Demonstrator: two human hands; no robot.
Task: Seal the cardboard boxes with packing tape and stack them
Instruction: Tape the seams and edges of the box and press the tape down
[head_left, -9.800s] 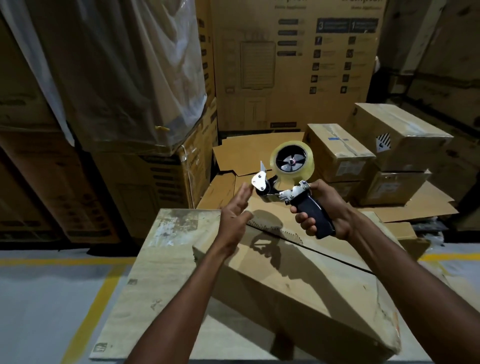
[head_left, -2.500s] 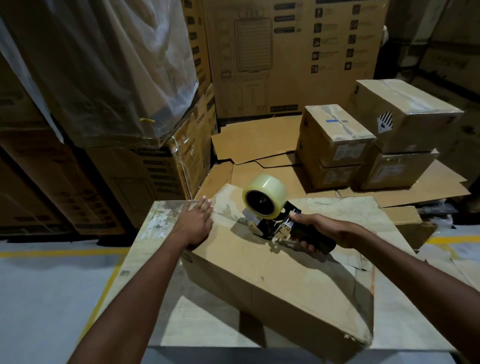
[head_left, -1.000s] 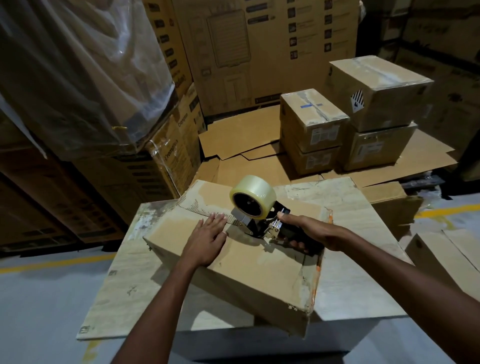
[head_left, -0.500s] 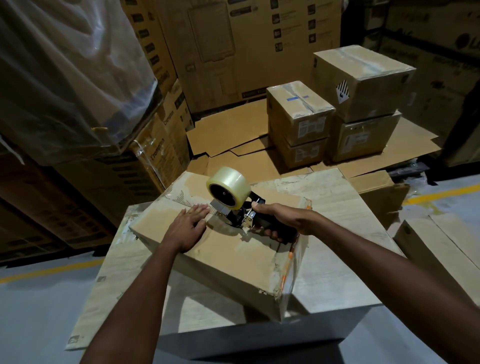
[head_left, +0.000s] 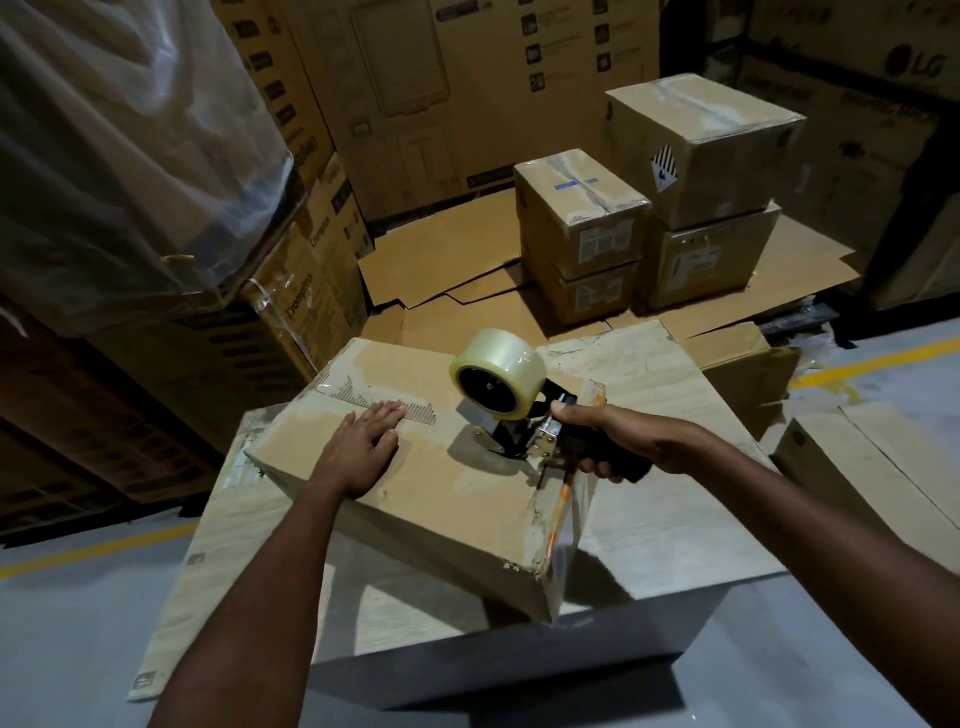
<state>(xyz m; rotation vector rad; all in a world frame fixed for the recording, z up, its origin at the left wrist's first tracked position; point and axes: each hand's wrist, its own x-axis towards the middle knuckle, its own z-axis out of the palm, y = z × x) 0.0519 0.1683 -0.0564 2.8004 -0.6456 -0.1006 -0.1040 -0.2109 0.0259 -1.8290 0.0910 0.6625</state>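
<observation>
A brown cardboard box (head_left: 447, 509) lies skewed on a pale worktable (head_left: 670, 525). My left hand (head_left: 363, 447) rests flat on the box top, fingers together, beside a torn strip near the far edge. My right hand (head_left: 608, 441) grips the black handle of a tape dispenser (head_left: 511, 415), whose nose presses on the box top near its right edge. A clear tape roll (head_left: 498, 371) sits on the dispenser.
Four sealed boxes stand in two stacks (head_left: 582, 234) (head_left: 711, 192) behind the table on flattened cardboard (head_left: 441, 265). Tall printed cartons (head_left: 457, 93) and plastic-wrapped goods (head_left: 119, 145) fill the left and back. Another carton (head_left: 872, 467) lies at right. Yellow floor lines (head_left: 93, 551) cross the grey floor.
Over the frames the dispenser came down from the air onto the box top and travelled along it toward the right edge. My left hand went flat on the box and stays there.
</observation>
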